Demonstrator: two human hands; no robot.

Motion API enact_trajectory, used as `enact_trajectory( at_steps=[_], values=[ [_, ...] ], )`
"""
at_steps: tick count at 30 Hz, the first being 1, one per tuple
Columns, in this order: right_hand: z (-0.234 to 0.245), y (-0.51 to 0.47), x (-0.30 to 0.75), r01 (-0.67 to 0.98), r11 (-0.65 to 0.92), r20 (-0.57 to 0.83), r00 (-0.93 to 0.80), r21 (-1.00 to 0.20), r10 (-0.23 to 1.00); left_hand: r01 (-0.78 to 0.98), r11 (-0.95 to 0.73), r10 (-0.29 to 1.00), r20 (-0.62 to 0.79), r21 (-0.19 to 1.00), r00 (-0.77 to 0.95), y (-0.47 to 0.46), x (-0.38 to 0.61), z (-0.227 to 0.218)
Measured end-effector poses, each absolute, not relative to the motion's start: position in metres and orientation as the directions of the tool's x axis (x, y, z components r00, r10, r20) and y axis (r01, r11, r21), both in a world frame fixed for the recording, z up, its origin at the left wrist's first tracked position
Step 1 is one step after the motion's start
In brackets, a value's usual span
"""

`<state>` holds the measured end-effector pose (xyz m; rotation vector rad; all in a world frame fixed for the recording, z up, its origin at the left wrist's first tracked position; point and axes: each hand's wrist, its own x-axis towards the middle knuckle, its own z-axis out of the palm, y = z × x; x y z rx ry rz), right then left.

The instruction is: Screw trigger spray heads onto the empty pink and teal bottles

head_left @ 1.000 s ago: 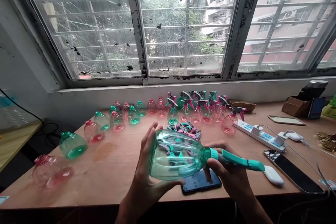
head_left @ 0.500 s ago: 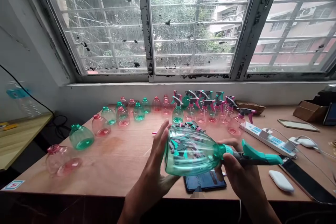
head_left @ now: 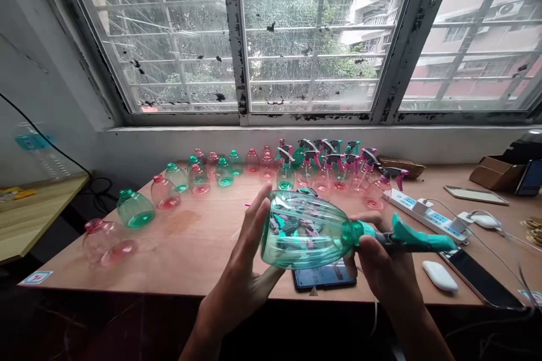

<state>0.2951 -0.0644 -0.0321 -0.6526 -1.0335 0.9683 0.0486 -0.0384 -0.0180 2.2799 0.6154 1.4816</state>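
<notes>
A clear green spray bottle [head_left: 307,231] lies sideways in the air between my two hands, above the table's front edge. My left hand [head_left: 249,254] cups its base, fingers along the far side and thumb underneath. At the neck, my right hand [head_left: 376,259] pinches the turquoise collar of the spray head [head_left: 419,240], whose trigger points right. Through the bottle I see a pile of loose black, pink and turquoise spray heads [head_left: 292,225] on the table. Part of a lit phone [head_left: 324,276] shows below the bottle.
Open pink and green bottles [head_left: 136,210] stand in a line on the left. Several bottles with spray heads [head_left: 326,172] crowd the back middle. To the right are a power strip [head_left: 427,217], a dark phone [head_left: 483,279], a white case [head_left: 440,276] and a cardboard box [head_left: 497,174].
The view has tilted slightly, so the table sits a little higher in the picture. Both hands keep their hold on the bottle, which has barely moved.
</notes>
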Motion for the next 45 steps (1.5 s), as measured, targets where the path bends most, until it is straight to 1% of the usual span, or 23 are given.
enact_trajectory(
  at_steps=[3, 5, 7, 9, 11, 12, 15, 18, 20, 22, 25, 26, 31, 34, 36, 38, 40, 42, 45],
  values=[
    [-0.031, -0.07, 0.296, -0.326, 0.455, 0.421, 0.171, -0.829, 0.891, 0.137, -0.754, 0.651, 0.704, 0.642, 0.285, -0.053, 0.053, -0.01],
    [-0.032, -0.074, 0.297, -0.301, 0.471, 0.44, 0.168, -0.829, 0.882, 0.123, -0.71, 0.698, 0.669, 0.694, 0.256, -0.059, 0.053, -0.005],
    [-0.032, -0.075, 0.297, -0.294, 0.49, 0.467, 0.149, -0.821, 0.872, 0.141, -0.717, 0.692, 0.672, 0.683, 0.263, -0.062, 0.051, -0.001],
    [-0.028, -0.076, 0.298, -0.294, 0.488, 0.475, 0.119, -0.822, 0.872, 0.155, -0.767, 0.637, 0.712, 0.622, 0.296, -0.062, 0.046, 0.002],
    [-0.022, -0.08, 0.298, -0.309, 0.45, 0.444, 0.091, -0.838, 0.891, 0.136, -0.808, 0.582, 0.742, 0.573, 0.334, -0.064, 0.04, 0.004],
    [-0.018, -0.083, 0.297, -0.322, 0.42, 0.417, 0.083, -0.849, 0.905, 0.126, -0.814, 0.571, 0.743, 0.566, 0.35, -0.066, 0.038, 0.005],
    [-0.005, -0.097, 0.294, -0.358, 0.367, 0.36, 0.089, -0.859, 0.929, 0.111, -0.781, 0.609, 0.71, 0.615, 0.354, -0.073, 0.035, 0.007],
    [0.004, -0.11, 0.291, -0.334, 0.371, 0.357, 0.104, -0.866, 0.928, 0.083, -0.75, 0.644, 0.694, 0.657, 0.322, -0.076, 0.036, 0.01],
    [0.008, -0.114, 0.291, -0.303, 0.385, 0.366, 0.12, -0.872, 0.923, 0.085, -0.732, 0.66, 0.673, 0.676, 0.334, -0.074, 0.036, 0.012],
    [0.009, -0.115, 0.291, -0.283, 0.4, 0.381, 0.123, -0.872, 0.916, 0.104, -0.747, 0.644, 0.675, 0.657, 0.36, -0.071, 0.035, 0.013],
    [0.005, -0.113, 0.293, -0.289, 0.402, 0.39, 0.102, -0.869, 0.915, 0.121, -0.806, 0.576, 0.723, 0.579, 0.381, -0.066, 0.032, 0.01],
    [0.004, -0.112, 0.294, -0.282, 0.399, 0.385, 0.103, -0.873, 0.917, 0.127, -0.81, 0.572, 0.723, 0.573, 0.387, -0.065, 0.031, 0.008],
    [-0.003, -0.107, 0.293, -0.228, 0.396, 0.384, 0.095, -0.889, 0.918, 0.1, -0.729, 0.661, 0.658, 0.677, 0.361, -0.057, 0.031, 0.0],
    [-0.006, -0.103, 0.295, -0.208, 0.373, 0.352, 0.133, -0.904, 0.926, 0.119, -0.711, 0.678, 0.631, 0.693, 0.376, -0.049, 0.033, -0.006],
    [-0.009, -0.097, 0.299, -0.191, 0.362, 0.342, 0.131, -0.912, 0.931, 0.123, -0.719, 0.677, 0.651, 0.683, 0.342, -0.045, 0.037, -0.013],
    [-0.013, -0.089, 0.302, -0.225, 0.357, 0.346, 0.089, -0.907, 0.934, 0.113, -0.729, 0.673, 0.678, 0.675, 0.296, -0.042, 0.041, -0.02],
    [-0.015, -0.083, 0.303, -0.283, 0.338, 0.331, 0.076, -0.898, 0.941, 0.114, -0.73, 0.672, 0.676, 0.674, 0.302, -0.041, 0.044, -0.025],
    [-0.014, -0.079, 0.3, -0.311, 0.314, 0.292, 0.116, -0.897, 0.949, 0.109, -0.721, 0.678, 0.664, 0.685, 0.314, -0.039, 0.045, -0.025],
    [-0.012, -0.078, 0.294, -0.303, 0.288, 0.249, 0.161, -0.908, 0.955, 0.062, -0.7, 0.699, 0.665, 0.711, 0.262, -0.035, 0.046, -0.021]
  ],
)
